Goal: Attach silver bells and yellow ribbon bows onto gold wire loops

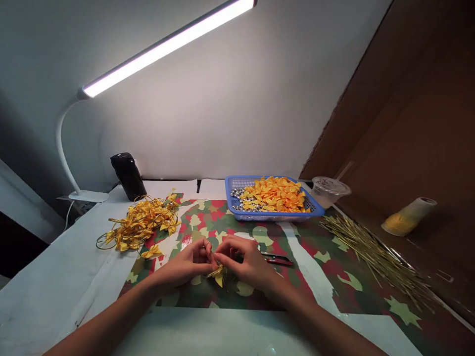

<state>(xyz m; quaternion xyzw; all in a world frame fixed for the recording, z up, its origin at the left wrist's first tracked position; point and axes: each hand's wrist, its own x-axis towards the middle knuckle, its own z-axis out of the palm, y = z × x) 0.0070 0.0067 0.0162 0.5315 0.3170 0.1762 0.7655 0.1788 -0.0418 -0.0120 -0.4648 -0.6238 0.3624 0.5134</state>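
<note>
My left hand (pixel 191 262) and my right hand (pixel 247 262) meet fingertip to fingertip over the camouflage-patterned mat (pixel 326 277). Both pinch a small yellow ribbon bow (pixel 218 273) that hangs just below the fingers. A heap of finished yellow bows on gold wire (pixel 143 222) lies to the left of my left hand. Behind my hands stands a blue basket (pixel 274 215) with loose yellow ribbon pieces (pixel 276 194) and small silver bells (pixel 237 194).
Small scissors (pixel 276 258) lie just right of my right hand. A bundle of gold wires (pixel 374 252) spreads along the right side. A plastic cup (pixel 328 190), a yellow thread cone (pixel 408 216), a black device (pixel 128 175) and a lit desk lamp (pixel 163 47) stand at the back.
</note>
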